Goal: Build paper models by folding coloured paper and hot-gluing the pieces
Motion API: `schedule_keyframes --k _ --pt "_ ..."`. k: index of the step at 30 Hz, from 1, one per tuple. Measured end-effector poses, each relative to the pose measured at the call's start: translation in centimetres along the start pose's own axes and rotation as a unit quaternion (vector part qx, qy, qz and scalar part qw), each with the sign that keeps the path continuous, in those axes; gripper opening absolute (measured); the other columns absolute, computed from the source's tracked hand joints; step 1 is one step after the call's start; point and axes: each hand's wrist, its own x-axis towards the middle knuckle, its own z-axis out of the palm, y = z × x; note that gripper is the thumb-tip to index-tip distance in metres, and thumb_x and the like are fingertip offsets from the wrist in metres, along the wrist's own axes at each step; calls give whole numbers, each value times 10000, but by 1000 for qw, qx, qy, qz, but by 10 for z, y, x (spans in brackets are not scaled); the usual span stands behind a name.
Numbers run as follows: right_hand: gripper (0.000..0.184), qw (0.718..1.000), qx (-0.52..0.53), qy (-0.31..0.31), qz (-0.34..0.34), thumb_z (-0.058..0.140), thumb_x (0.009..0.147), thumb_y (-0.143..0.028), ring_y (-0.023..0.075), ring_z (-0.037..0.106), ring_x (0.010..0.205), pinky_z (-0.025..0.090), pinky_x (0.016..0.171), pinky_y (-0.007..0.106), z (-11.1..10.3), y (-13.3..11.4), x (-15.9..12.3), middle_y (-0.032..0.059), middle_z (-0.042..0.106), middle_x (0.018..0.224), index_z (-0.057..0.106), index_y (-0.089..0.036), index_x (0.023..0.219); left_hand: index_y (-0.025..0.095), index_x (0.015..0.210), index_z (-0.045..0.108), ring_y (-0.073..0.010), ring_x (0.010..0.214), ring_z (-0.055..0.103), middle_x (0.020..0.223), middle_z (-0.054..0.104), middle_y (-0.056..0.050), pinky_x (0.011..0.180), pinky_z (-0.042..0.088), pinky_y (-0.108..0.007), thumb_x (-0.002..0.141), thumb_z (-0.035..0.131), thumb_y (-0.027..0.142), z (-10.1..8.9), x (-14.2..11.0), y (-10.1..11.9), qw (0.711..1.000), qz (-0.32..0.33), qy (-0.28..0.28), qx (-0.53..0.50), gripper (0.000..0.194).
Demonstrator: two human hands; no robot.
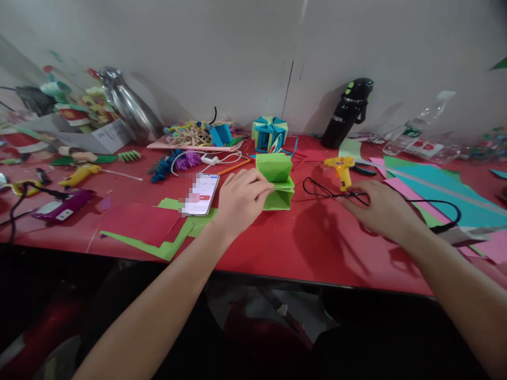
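My left hand (247,198) pinches the left edge of a light green folded paper piece (279,199), which stands on the red table with box-like pockets. To the right, my right hand (376,208) is low over the table with its fingers loosely apart. Its fingertips are beside a black cable (317,187) and just below the handle of a yellow glue gun (343,171). Whatever lies under the right palm is mostly hidden. Behind the green piece stands a round blue and light green paper structure (270,134).
A phone (202,194) lies on red and green paper sheets (138,224) at left. A steel jug (129,105), a black bottle (348,113) and a clear plastic bottle (420,124) stand along the wall. Coloured sheets (431,184) spread at right; a purple power strip (65,206) is far left.
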Motion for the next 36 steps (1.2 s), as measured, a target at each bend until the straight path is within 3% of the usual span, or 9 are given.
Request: schedule_keyframes --k 2,4,8,17,21,26,30,33,36 --pt "260 982 113 99 -115 625 908 -396 294 626 1123 471 985 431 -9 -38 0 136 686 1170 682 -209 1079 248 887 743 -173 824 607 892 707 -10 750 431 -342 968 611 280 -1 0 3 1000 7 -9 9 158" --pt "255 962 138 138 -193 664 887 -367 308 587 1197 456 1022 480 -12 -73 5 109 630 1289 694 -261 1116 246 888 743 -176 815 602 884 706 -7 739 419 -345 968 605 271 -1 0 6 999 14 -18 22 161" --pt "183 960 65 150 -229 685 860 -281 358 501 1301 429 1018 555 -5 -106 13 73 583 1374 728 -306 1037 241 860 734 -175 788 588 872 704 -3 708 389 -354 978 578 254 -1 0 12 998 29 -29 41 196" --pt "188 953 41 168 -249 589 901 -151 300 523 1291 435 1008 485 6 -106 8 68 669 1245 724 -257 823 246 940 716 -189 842 594 972 719 -2 721 365 -374 939 641 282 -2 0 19 995 55 -63 56 82" --pt "122 961 45 142 -235 627 880 -186 322 501 1309 438 1009 492 7 -106 7 98 624 1314 717 -243 939 241 835 704 -178 797 575 917 727 18 700 346 -375 968 602 267 -1 -1 17 995 64 -49 60 170" --pt "265 964 50 133 -226 666 867 -256 341 476 1312 427 997 512 7 -103 6 107 565 1375 672 -272 1132 241 827 711 -173 788 567 903 728 14 697 342 -367 969 601 255 0 -1 16 996 60 -40 55 179" --pt "103 959 26 160 -233 625 894 -222 309 523 1162 413 903 466 10 -103 6 85 632 1194 712 -269 919 237 770 694 -176 789 565 866 721 15 702 340 -374 951 615 233 1 -2 17 995 64 -53 56 198" --pt "161 950 0 188 -248 606 916 -213 273 529 1056 370 848 437 13 -104 6 58 660 1049 696 -261 790 237 740 683 -182 803 573 851 718 19 706 343 -378 932 634 245 -4 -1 19 994 68 -67 48 198" --pt "158 943 -17 198 -267 622 914 -213 247 522 989 349 822 415 14 -103 4 50 657 943 678 -243 769 240 882 695 -202 868 593 994 709 -9 766 394 -385 887 669 351 -15 2 19 994 68 -84 3 114"
